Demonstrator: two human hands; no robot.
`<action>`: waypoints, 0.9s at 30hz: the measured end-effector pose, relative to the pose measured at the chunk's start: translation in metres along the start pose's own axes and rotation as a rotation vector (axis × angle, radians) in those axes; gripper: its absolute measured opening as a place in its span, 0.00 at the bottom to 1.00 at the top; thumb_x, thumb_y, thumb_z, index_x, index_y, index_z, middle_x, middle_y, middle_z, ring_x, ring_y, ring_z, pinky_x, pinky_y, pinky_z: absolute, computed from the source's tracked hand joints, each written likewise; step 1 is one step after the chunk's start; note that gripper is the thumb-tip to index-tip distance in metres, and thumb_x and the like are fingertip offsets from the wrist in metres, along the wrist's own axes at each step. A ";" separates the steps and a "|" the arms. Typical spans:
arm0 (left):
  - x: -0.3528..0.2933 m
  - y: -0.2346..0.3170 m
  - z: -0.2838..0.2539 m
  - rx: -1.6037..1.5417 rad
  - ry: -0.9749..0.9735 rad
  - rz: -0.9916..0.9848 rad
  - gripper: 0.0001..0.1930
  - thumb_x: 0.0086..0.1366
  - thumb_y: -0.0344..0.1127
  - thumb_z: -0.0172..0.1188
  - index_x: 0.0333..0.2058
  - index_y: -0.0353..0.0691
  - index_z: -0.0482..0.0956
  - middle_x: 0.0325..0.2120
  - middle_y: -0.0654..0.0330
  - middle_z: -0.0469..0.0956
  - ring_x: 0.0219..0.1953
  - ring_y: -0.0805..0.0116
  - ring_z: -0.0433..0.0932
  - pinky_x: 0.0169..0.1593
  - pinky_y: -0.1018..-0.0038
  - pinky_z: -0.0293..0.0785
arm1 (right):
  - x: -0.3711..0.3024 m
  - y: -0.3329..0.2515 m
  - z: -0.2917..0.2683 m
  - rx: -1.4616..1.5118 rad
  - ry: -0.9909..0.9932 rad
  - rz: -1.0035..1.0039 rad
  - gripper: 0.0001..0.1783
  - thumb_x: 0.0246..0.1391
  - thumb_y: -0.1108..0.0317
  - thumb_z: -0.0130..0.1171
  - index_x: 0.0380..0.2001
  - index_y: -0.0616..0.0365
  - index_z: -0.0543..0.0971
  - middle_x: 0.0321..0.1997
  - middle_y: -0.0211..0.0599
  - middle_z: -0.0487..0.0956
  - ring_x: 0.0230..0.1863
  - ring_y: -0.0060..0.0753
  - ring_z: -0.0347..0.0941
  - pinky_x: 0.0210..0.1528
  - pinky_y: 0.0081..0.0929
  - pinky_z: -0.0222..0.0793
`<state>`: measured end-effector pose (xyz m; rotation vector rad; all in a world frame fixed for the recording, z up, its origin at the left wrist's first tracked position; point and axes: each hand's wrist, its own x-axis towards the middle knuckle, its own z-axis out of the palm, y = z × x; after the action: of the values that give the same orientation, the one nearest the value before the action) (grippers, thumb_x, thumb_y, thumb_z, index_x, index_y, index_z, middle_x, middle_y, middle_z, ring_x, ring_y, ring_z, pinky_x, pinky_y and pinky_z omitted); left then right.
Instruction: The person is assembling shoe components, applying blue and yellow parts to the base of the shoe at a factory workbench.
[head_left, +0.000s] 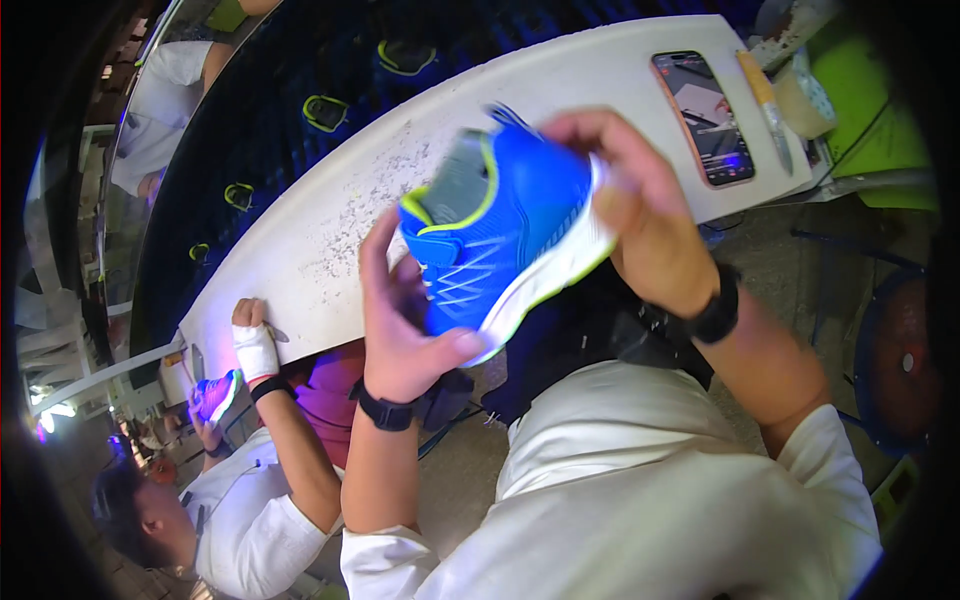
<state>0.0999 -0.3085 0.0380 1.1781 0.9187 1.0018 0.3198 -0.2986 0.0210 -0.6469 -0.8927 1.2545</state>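
Likely light shoe point(515, 215) over our bench's point(580, 70) near edge
Left hand point(405, 345) grips toe, right hand point(640, 205) heel; we'd favour firm sole point(548, 272).

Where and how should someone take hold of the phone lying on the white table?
Probably across its two long edges, from above and its left: the phone lies flat, screen up, longer than wide, and a yellow-handled tool lies close along its right side. The right hand is nearer but holds the blue shoe.
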 end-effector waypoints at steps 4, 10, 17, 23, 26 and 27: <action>0.043 0.007 0.021 0.618 -0.064 0.308 0.53 0.41 0.42 0.82 0.63 0.36 0.59 0.52 0.48 0.75 0.53 0.59 0.77 0.59 0.66 0.72 | 0.042 -0.019 0.002 -0.063 -0.186 0.210 0.29 0.67 0.44 0.52 0.51 0.63 0.74 0.47 0.39 0.78 0.49 0.29 0.77 0.52 0.27 0.75; 0.036 0.042 0.019 0.847 -0.061 0.045 0.31 0.42 0.37 0.80 0.44 0.34 0.75 0.31 0.57 0.81 0.37 0.71 0.80 0.44 0.71 0.77 | 0.037 -0.019 0.024 -0.608 -0.379 -0.028 0.49 0.36 0.52 0.79 0.62 0.54 0.68 0.51 0.42 0.73 0.52 0.36 0.72 0.57 0.31 0.70; 0.023 0.043 0.015 0.745 -0.019 -0.036 0.26 0.45 0.31 0.75 0.44 0.31 0.77 0.37 0.60 0.82 0.41 0.74 0.78 0.49 0.74 0.74 | 0.033 -0.030 0.030 -0.654 -0.537 -0.061 0.50 0.34 0.58 0.73 0.63 0.60 0.66 0.53 0.56 0.72 0.55 0.55 0.72 0.58 0.37 0.69; 0.018 0.032 0.009 0.752 -0.004 0.061 0.29 0.43 0.33 0.78 0.44 0.29 0.78 0.37 0.60 0.82 0.40 0.74 0.78 0.48 0.75 0.74 | 0.031 -0.021 0.029 -0.623 -0.577 -0.070 0.32 0.35 0.63 0.70 0.48 0.62 0.76 0.46 0.51 0.75 0.49 0.51 0.74 0.52 0.36 0.71; 0.020 0.027 0.008 0.675 -0.005 0.097 0.30 0.41 0.34 0.79 0.44 0.30 0.79 0.37 0.61 0.82 0.40 0.75 0.78 0.47 0.75 0.74 | 0.033 -0.018 0.033 -0.603 -0.575 -0.029 0.24 0.36 0.65 0.69 0.40 0.62 0.77 0.42 0.48 0.77 0.46 0.49 0.75 0.49 0.35 0.72; 0.018 0.025 0.007 0.682 -0.002 0.099 0.30 0.41 0.34 0.79 0.44 0.30 0.79 0.37 0.61 0.82 0.40 0.75 0.78 0.47 0.75 0.74 | 0.033 -0.017 0.034 -0.599 -0.562 -0.018 0.21 0.37 0.66 0.68 0.37 0.61 0.77 0.41 0.47 0.77 0.45 0.49 0.76 0.48 0.35 0.72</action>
<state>0.1091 -0.2907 0.0632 1.8029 1.2602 0.7776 0.3017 -0.2719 0.0595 -0.7569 -1.7757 1.1682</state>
